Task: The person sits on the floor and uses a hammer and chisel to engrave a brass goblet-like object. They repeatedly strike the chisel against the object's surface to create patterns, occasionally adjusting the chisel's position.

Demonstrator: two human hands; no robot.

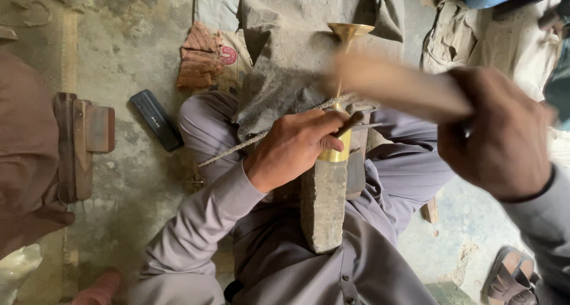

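A brass piece (348,33) with a flared cup top and a thin stem lies along a grey stone block (323,204) resting in my lap. My left hand (294,148) presses on the brass base and pinches a small dark chisel-like tool (350,124) against it. My right hand (504,130) is raised at the right, gripping a pale wooden stick or mallet handle (398,82) that is blurred with motion above the brass stem.
A dusty grey cloth (291,62) covers the block's far end. A twisted rod (237,148) lies under my left wrist. A black case (156,120), a wooden block (83,142) and brown rag (200,56) sit on the concrete floor. A sandal (510,278) lies lower right.
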